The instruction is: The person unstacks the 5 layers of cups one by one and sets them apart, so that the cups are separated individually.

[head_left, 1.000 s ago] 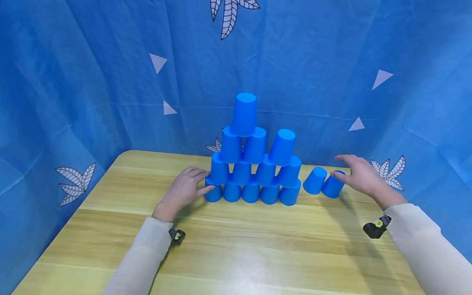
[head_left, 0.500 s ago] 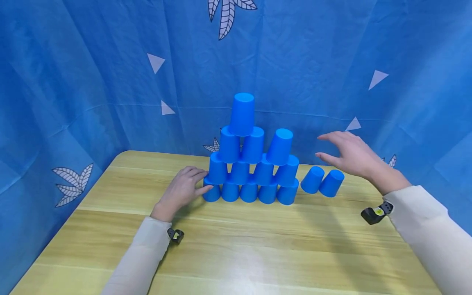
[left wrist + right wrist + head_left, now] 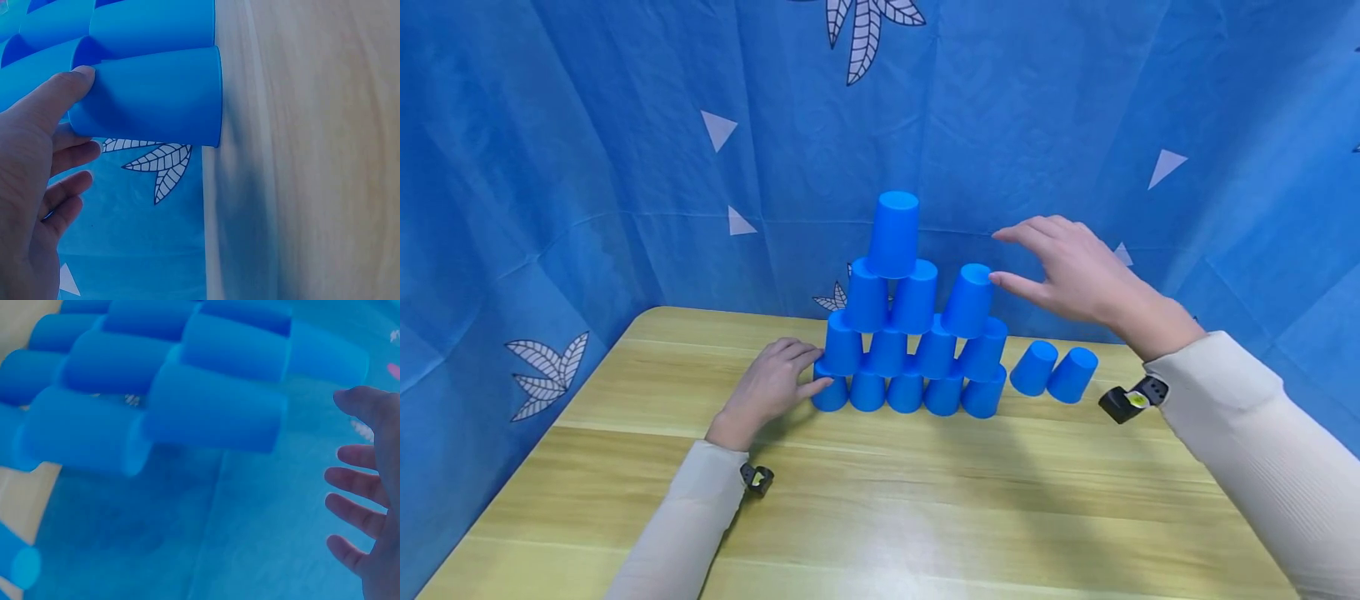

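Upside-down blue plastic cups stand in a stepped stack, with a single top cup (image 3: 895, 235) at the upper left and another cup (image 3: 967, 302) alone at the right of the third row. My left hand (image 3: 770, 387) holds the leftmost bottom cup (image 3: 150, 97); its thumb lies on the near side, and the index finger is partly hidden behind the cup. Beside the right-hand third-row cup, my right hand (image 3: 1078, 271) hovers with fingers spread and nothing in it. In the right wrist view its thumb (image 3: 362, 403) appears apart from the cups.
Two loose blue cups, a nearer-stack one (image 3: 1034, 367) and an outer one (image 3: 1072, 375), stand upside down right of the stack. The wooden table (image 3: 865, 500) ends at a blue patterned curtain (image 3: 1030, 117) behind the stack.
My right hand has risen from the outer loose cup and moved left, toward the right side of the stack. My left hand and all the cups have stayed in place.
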A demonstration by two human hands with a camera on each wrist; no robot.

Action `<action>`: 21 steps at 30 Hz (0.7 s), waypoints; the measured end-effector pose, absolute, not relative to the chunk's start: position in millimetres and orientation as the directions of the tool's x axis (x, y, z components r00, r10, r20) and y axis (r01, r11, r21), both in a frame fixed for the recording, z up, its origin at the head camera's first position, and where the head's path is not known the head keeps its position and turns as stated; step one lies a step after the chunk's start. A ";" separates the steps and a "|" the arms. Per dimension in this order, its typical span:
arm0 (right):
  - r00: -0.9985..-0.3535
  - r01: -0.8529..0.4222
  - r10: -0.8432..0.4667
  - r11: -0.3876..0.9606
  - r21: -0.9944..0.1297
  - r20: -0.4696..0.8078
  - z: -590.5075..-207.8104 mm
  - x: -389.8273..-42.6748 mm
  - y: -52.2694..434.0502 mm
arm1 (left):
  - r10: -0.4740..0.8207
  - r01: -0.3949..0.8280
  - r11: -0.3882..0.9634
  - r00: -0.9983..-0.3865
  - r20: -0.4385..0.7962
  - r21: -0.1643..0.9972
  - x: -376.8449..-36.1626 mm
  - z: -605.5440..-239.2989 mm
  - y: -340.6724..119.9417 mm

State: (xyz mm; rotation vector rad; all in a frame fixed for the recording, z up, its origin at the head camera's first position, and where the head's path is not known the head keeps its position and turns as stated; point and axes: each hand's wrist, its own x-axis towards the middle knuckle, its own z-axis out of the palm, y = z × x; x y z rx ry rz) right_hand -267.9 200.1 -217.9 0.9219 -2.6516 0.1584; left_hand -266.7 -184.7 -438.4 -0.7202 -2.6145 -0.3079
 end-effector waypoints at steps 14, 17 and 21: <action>-0.713 -0.646 -0.607 0.763 0.007 0.350 -182.9 -274.7 141.3 | 0.453 0.546 0.833 -0.762 0.463 0.084 -270.5 -440.4 -185.6; -0.723 -0.638 -0.599 0.770 0.000 0.345 -179.5 -278.0 130.4 | 0.456 0.547 0.833 -0.759 0.464 0.076 -270.8 -439.9 -185.6; -0.743 -0.622 -0.589 0.783 -0.001 0.319 -174.7 -282.2 116.2 | 0.458 0.546 0.834 -0.764 0.454 0.079 -270.9 -439.1 -185.7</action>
